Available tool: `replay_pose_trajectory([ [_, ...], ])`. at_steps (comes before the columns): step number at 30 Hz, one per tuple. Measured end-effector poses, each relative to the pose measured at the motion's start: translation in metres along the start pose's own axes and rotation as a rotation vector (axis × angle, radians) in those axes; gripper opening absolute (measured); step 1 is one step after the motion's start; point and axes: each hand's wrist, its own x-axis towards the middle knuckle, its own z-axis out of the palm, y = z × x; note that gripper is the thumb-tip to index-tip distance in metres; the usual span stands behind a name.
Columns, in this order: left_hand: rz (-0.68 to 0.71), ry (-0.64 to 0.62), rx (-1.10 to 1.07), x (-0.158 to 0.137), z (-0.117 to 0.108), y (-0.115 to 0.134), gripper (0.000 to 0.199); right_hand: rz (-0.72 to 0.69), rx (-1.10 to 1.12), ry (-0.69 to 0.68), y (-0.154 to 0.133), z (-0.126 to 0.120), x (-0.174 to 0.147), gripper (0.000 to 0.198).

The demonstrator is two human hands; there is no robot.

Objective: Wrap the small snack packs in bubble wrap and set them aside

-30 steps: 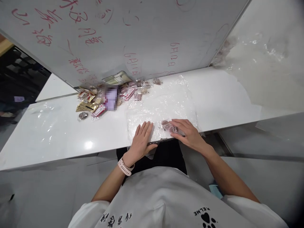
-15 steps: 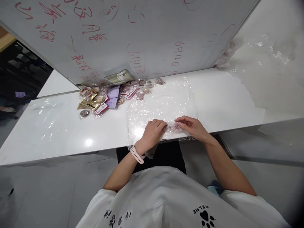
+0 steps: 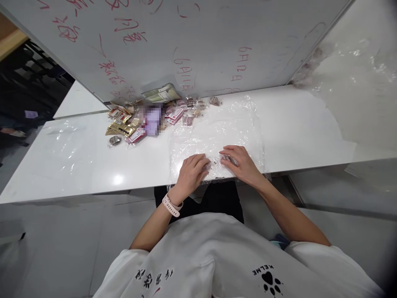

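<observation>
gripping wrapped pieces | left hand: curled on one, flat earlier | right hand: pinching another

The plastic sheet is clear, the wristband pink, one packet gold.

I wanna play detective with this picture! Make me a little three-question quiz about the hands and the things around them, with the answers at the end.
1. Which wrist wears the pale pink band?

2. True or false: a small wrapped packet shows between the thumb and fingers of the right hand.

3. What lies spread on the table beneath the right hand and the left hand?
A) A newspaper
B) Clear plastic
C) A blue towel

Key: 1. The left wrist. 2. True. 3. B.
</observation>
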Motion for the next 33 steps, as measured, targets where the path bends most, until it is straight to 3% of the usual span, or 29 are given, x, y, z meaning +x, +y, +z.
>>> replay_pose_trajectory([
  [3, 0.034, -0.037, 0.058, -0.023, -0.004, 0.002, 0.058, -0.11, -0.185, -0.05, 0.003, -0.007, -0.018, 0.045],
  [5, 0.046, -0.069, 0.107, -0.042, -0.007, 0.0, 0.062, -0.151, -0.226, -0.133, 0.011, -0.016, -0.036, 0.057],
  [8, 0.03, 0.006, 0.111, -0.067, -0.01, -0.011, 0.05, -0.127, -0.21, -0.148, 0.028, -0.028, -0.061, 0.047],
  [11, 0.002, 0.148, 0.01, -0.077, -0.016, -0.024, 0.028, -0.064, -0.112, -0.045, 0.039, -0.035, -0.073, 0.03],
  [15, -0.138, 0.197, -0.168, -0.067, -0.03, -0.032, 0.01, 0.006, 0.046, 0.046, 0.041, -0.044, -0.068, 0.02],
  [19, -0.441, 0.134, -0.241, -0.039, -0.043, -0.033, 0.021, 0.224, 0.134, -0.018, 0.037, -0.057, -0.048, 0.026],
  [22, -0.561, 0.082, -0.176, -0.017, -0.048, -0.037, 0.026, 0.334, 0.101, -0.063, 0.035, -0.068, -0.029, 0.034],
  [29, -0.575, -0.099, 0.167, 0.0, -0.044, -0.043, 0.016, 0.259, -0.187, -0.087, 0.05, -0.077, -0.003, 0.035],
  [33, -0.419, 0.062, 0.335, -0.008, -0.045, -0.04, 0.013, 0.216, -0.38, -0.005, 0.051, -0.073, -0.01, 0.033],
])
